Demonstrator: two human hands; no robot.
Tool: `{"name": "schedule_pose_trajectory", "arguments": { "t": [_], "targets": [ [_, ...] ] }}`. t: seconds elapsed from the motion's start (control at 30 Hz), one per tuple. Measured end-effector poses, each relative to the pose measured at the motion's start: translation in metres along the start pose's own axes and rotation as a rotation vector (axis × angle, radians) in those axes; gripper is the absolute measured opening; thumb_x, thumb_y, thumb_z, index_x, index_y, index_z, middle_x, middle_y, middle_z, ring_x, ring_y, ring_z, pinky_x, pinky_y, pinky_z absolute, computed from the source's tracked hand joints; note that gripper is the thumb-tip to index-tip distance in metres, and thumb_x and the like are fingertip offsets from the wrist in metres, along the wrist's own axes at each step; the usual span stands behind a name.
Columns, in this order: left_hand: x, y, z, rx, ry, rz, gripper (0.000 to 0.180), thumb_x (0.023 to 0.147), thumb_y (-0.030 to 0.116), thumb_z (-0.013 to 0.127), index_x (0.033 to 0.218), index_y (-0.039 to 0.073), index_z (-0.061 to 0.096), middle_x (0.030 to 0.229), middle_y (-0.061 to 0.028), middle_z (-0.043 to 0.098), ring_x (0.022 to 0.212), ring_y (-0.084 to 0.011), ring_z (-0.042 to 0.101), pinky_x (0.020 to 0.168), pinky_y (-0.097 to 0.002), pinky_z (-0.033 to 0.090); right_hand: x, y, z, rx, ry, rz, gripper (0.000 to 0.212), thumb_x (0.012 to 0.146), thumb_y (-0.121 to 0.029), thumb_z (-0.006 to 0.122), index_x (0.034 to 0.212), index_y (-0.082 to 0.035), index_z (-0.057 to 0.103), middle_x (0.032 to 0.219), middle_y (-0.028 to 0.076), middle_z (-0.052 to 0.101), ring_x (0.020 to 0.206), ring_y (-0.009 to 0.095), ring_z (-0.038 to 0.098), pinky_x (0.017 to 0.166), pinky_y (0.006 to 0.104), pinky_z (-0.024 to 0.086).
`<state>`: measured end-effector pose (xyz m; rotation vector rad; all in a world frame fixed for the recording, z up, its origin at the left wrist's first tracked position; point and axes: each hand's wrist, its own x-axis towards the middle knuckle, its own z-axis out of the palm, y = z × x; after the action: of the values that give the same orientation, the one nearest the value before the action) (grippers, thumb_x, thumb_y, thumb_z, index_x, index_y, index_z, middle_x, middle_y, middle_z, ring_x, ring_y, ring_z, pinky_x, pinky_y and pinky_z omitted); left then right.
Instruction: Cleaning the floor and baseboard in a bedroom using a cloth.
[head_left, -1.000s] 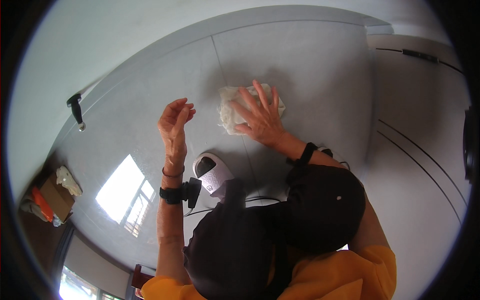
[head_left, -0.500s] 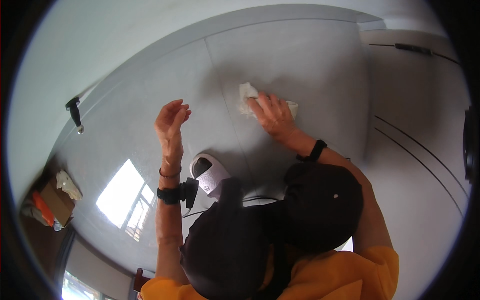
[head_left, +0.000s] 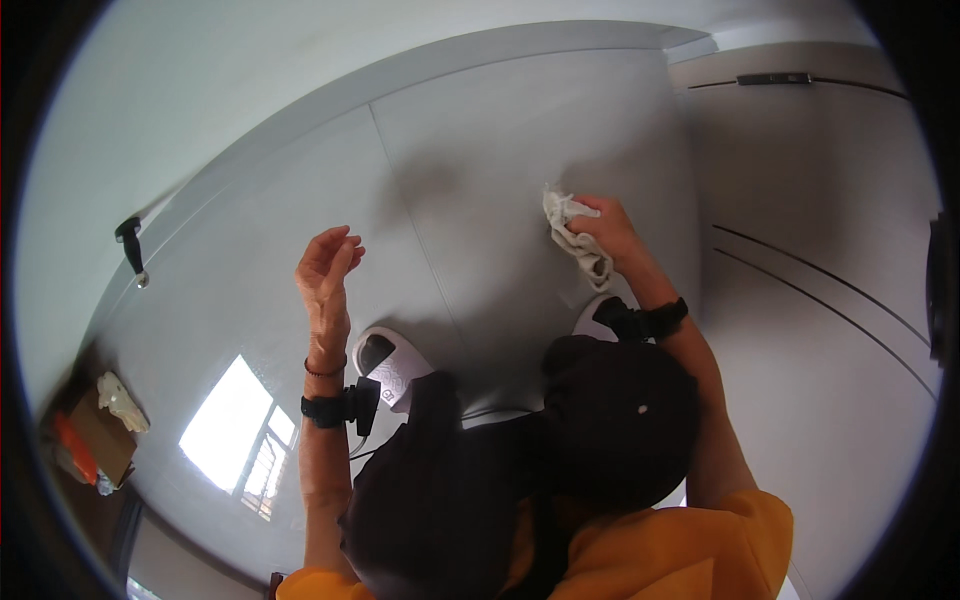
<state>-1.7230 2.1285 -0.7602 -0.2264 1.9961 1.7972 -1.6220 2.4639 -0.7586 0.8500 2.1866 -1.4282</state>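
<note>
A crumpled off-white cloth (head_left: 584,258) hangs from my right hand (head_left: 612,232), whose fingers are closed around its upper part. The cloth's lower end dangles toward my right slipper (head_left: 596,316), and it seems to be off the grey tiled floor (head_left: 480,130). My left hand (head_left: 327,265) hovers to the left over the floor, holding nothing, with loosely bent fingers and the thumb apart. Below it, nearer to me, is my left slipper (head_left: 397,365), pale with a dark opening. Both wrists carry black straps with small devices.
A grey door (head_left: 800,200) with dark lines stands along the right. At the left wall sticks out a black door stop (head_left: 131,245). A cardboard box (head_left: 103,430) with an orange item and a pale bag sits at lower left. Window light (head_left: 228,410) reflects off the floor.
My right hand has moved right and nearer to me, gathering the cloth off the floor. My view has shifted slightly; the left hand keeps much the same pose. My right slipper now shows.
</note>
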Motion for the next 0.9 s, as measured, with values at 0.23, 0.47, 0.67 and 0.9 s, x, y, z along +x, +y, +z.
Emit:
{"name": "schedule_pose_trajectory", "arguments": {
  "t": [0.23, 0.47, 0.67, 0.9],
  "targets": [
    [0.007, 0.033, 0.047, 0.035, -0.323, -0.069, 0.032, 0.081, 0.014, 0.058, 0.109, 0.000, 0.054, 0.096, -0.0108, 0.059, 0.089, -0.0179, 0.056, 0.082, -0.0295, 0.044, -0.022, 0.015, 0.000, 1.410, -0.507, 0.460, 0.041, 0.075, -0.015, 0.052, 0.109, 0.007, 0.046, 0.089, 0.020, 0.056, 0.068, 0.022, 0.058, 0.057, 0.0318, 0.050],
    [0.009, 0.030, 0.113, -0.066, -0.659, -0.002, 0.038, 0.076, 0.013, 0.062, 0.109, -0.003, 0.052, 0.094, -0.0097, 0.059, 0.090, -0.0154, 0.056, 0.078, -0.0241, 0.043, -0.034, -0.028, 0.005, 0.997, -0.613, 0.362, 0.036, 0.078, -0.013, 0.050, 0.109, 0.005, 0.047, 0.095, 0.019, 0.056, 0.075, 0.023, 0.059, 0.064, 0.0312, 0.051],
    [0.003, 0.033, 0.096, 0.201, -0.827, -0.184, 0.017, 0.077, 0.011, 0.062, 0.085, -0.002, 0.053, 0.068, -0.0016, 0.053, 0.061, -0.0053, 0.047, 0.054, -0.0214, 0.039, -0.035, 0.006, 0.034, 0.999, -0.720, 0.386, 0.035, 0.084, -0.022, 0.052, 0.110, 0.001, 0.050, 0.101, 0.009, 0.057, 0.088, 0.015, 0.057, 0.078, 0.0259, 0.048],
    [-0.017, 0.029, 0.073, 0.143, -0.661, -0.226, 0.012, 0.078, 0.004, 0.058, 0.086, 0.000, 0.049, 0.067, 0.0004, 0.051, 0.062, -0.0034, 0.046, 0.052, -0.0198, 0.038, -0.048, 0.021, 0.039, 1.149, -0.944, 0.509, 0.057, 0.088, -0.049, 0.036, 0.128, -0.008, 0.036, 0.123, 0.009, 0.044, 0.109, 0.022, 0.047, 0.088, 0.0402, 0.043]
  ]
}}
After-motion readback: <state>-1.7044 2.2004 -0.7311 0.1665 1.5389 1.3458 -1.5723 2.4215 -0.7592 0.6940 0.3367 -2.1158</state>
